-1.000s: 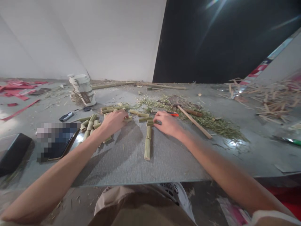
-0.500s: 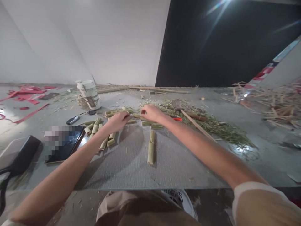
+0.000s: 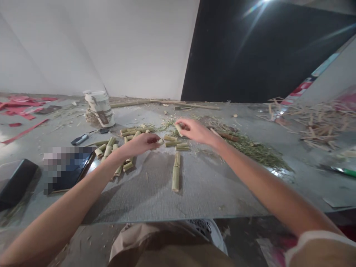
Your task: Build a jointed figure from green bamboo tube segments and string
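Note:
My left hand [image 3: 142,144] is closed with a short pale-green stalk piece [image 3: 160,141] at its fingertips. Between the thumb and fingers of my right hand [image 3: 193,129] is another cut stalk piece [image 3: 178,129], held tilted above the table. Several short stalk pieces [image 3: 183,147] lie just below the right hand. A longer jointed stalk piece [image 3: 176,174], bamboo-like, lies alone lengthwise nearer me. Beside and under the left forearm is a loose heap of cut stalk pieces [image 3: 110,145].
A dark tablet-like device [image 3: 80,167], partly blurred out, lies left, near a black case [image 3: 16,181]. Behind stands a white bucket [image 3: 100,109]. Shredded leaves [image 3: 258,150] and thin sticks [image 3: 325,129] lie right, with a green-handled tool [image 3: 347,171] at the edge. Red strips [image 3: 19,105] lie far left.
My hands have moved apart from the stalk pieces between them, the right one slightly up and right with a piece now showing in it. The view has shifted a little to the right.

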`<action>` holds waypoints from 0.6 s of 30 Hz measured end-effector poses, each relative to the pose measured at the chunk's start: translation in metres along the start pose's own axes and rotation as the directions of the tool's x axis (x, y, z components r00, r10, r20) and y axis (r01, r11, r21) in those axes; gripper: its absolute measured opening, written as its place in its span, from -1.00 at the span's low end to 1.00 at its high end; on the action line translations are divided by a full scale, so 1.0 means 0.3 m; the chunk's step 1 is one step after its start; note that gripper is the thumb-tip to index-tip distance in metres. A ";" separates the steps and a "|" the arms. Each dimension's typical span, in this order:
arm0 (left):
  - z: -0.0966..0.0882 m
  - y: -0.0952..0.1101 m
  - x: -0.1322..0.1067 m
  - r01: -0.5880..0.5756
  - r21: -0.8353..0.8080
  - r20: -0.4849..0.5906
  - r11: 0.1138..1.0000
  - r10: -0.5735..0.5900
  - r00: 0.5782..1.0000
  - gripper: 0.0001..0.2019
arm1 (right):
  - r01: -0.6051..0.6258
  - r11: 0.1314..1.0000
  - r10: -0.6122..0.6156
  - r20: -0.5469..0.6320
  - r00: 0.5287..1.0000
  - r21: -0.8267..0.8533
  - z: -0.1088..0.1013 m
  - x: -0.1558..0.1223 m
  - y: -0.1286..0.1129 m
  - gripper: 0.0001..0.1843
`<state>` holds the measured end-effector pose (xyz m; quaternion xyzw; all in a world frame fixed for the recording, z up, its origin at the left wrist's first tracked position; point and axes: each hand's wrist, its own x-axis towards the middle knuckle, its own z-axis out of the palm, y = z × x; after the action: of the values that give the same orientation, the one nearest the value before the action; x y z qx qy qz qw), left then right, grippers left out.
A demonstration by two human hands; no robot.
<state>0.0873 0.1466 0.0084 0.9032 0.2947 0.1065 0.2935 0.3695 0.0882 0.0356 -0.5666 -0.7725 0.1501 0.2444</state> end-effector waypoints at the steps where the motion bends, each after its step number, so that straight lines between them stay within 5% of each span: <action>1: 0.013 0.004 0.005 -0.009 0.054 0.013 0.999 0.008 1.000 -0.66 | -0.022 1.000 0.022 0.018 1.000 -0.001 -0.015 -0.062 0.010 -0.70; 6: 0.086 0.038 0.021 -0.087 0.144 0.089 0.986 0.075 0.993 -0.75 | -0.011 0.991 0.033 0.169 0.985 -0.130 0.031 -0.258 0.055 -0.71; 11: 0.102 0.042 0.022 -0.118 0.206 0.119 0.971 0.094 0.988 -0.72 | 0.076 0.989 -0.049 0.205 0.978 -0.126 0.100 -0.267 0.050 -0.83; 18: 0.067 0.028 0.009 -0.090 0.227 0.180 0.970 0.049 0.982 -0.65 | 0.031 0.993 -0.009 0.189 0.982 -0.114 0.091 -0.290 0.039 -0.60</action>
<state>0.1007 0.1333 -0.0028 0.9472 0.2465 0.0024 0.2052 0.3847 0.0104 -0.0113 -0.5552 -0.8053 0.1551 0.1386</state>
